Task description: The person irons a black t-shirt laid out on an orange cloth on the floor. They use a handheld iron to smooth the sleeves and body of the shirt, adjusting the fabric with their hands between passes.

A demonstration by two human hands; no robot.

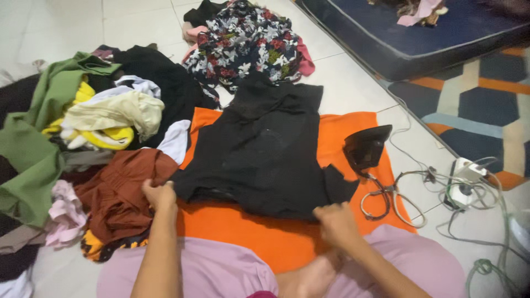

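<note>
A black garment [265, 149] lies spread on an orange cloth [342, 132] on the tiled floor. My left hand [159, 194] grips the garment's near left edge, right beside a rust-brown cloth [118, 190]. My right hand [335, 219] pinches the garment's near right hem. A black clothes iron [366, 146] stands upright on the orange cloth's right edge, its cord [386, 198] coiled next to it. My legs in pink fabric [221, 270] are at the bottom.
A heap of clothes [72, 127] in green, yellow, cream and black sits at the left. A floral garment [243, 41] lies beyond. A white power strip [464, 176] with cables lies right, near a patterned rug [486, 105] and a dark blue mattress [419, 33].
</note>
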